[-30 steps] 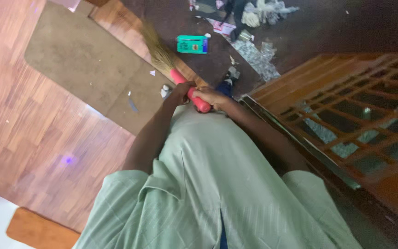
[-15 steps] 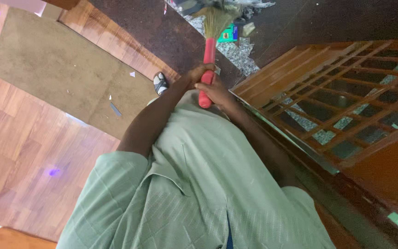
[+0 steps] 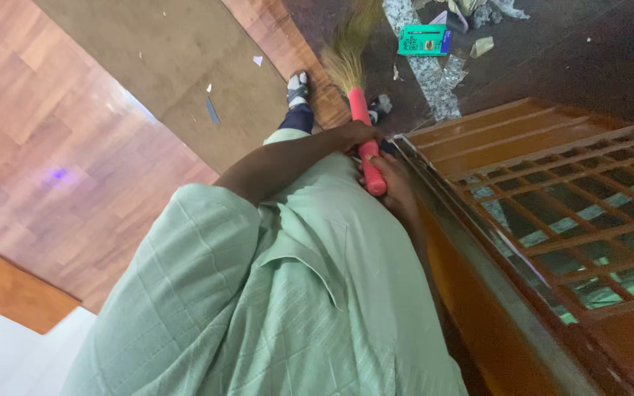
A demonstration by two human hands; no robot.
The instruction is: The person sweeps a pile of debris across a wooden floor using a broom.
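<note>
Both hands clamped on broom handle (image 3: 367, 150): left hand (image 3: 354, 134), right hand (image 3: 390, 180) | risk: bristles (image 3: 346, 55) beyond grip scatter litter (image 3: 434, 77) | door grille (image 3: 552, 198) beside grip may snag stroke.

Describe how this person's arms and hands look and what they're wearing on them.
Both arms are bare from above the elbow down. The left arm comes out of a short, loose sleeve of pale green fabric with a faint woven check. The left hand and right hand are bare: no gloves, and no watch or rings that can be made out. The right arm is mostly hidden beside the shirt.
</note>
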